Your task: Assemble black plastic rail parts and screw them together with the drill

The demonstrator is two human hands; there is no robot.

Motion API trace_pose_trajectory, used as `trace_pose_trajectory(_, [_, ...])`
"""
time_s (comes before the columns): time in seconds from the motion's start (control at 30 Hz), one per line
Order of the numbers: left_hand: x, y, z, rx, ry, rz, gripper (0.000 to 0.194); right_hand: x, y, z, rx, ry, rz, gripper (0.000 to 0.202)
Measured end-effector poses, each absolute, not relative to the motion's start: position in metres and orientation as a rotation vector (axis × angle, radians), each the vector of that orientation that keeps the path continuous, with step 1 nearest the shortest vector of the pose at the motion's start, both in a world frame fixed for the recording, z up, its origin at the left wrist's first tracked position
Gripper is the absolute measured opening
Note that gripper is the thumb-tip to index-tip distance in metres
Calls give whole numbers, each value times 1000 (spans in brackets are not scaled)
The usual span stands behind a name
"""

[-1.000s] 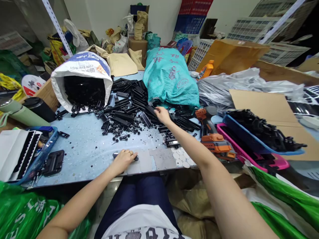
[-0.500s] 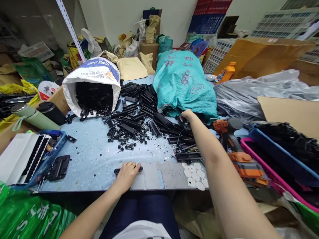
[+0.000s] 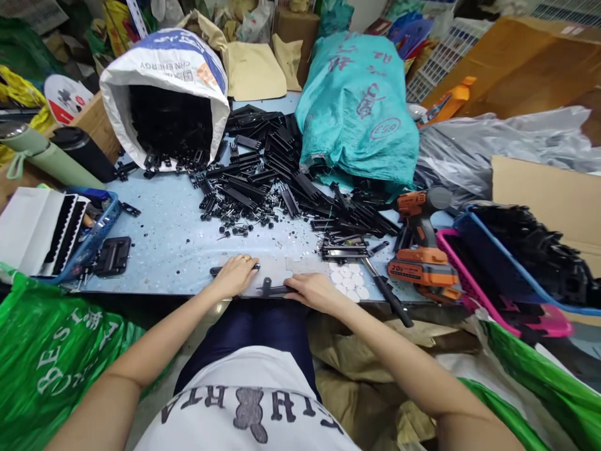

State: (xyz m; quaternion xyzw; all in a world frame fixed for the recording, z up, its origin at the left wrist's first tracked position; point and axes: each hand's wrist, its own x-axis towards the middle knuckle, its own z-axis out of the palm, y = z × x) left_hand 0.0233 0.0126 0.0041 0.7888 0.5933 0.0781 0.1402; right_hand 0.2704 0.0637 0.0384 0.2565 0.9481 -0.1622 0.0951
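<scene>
At the table's front edge, my left hand (image 3: 235, 275) is closed over a slim black plastic part (image 3: 215, 271), whose ends stick out on either side. Just right of it, my right hand (image 3: 313, 292) grips a second dark part, a narrow bar with an upright tab (image 3: 267, 287) at its left end. The two parts lie close together but apart. Beyond the hands is a heap of long black plastic pieces (image 3: 239, 193), with small black-headed screws (image 3: 239, 227) scattered before it. White discs (image 3: 348, 279) are stuck on the table right of my right hand.
A hammer (image 3: 389, 294) hangs over the front edge, beside an orange cordless drill (image 3: 420, 263). A white sack (image 3: 164, 59) spills black parts at the back left; a teal sack (image 3: 359, 106) lies back right. Baskets (image 3: 511, 263) stand right, a blue basket (image 3: 96, 232) and bottles left.
My right hand has come back from the heap by the teal sack to the front edge, now with a black bar in it. My left hand stays on its part. The view has tilted down.
</scene>
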Motion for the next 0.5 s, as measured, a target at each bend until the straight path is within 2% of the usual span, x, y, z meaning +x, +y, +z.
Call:
trace_pose_trajectory(0.1, [23, 12, 9, 2230, 1683, 221, 36, 249, 54, 21, 829, 2792, -350, 38])
trace_pose_trajectory(0.27, [22, 4, 17, 2214, 1679, 221, 65, 239, 53, 21, 860, 2798, -293, 39])
trace_pose_trajectory(0.5, [16, 3, 9, 2252, 1662, 253, 69, 230, 50, 25, 839, 2734, -334, 43])
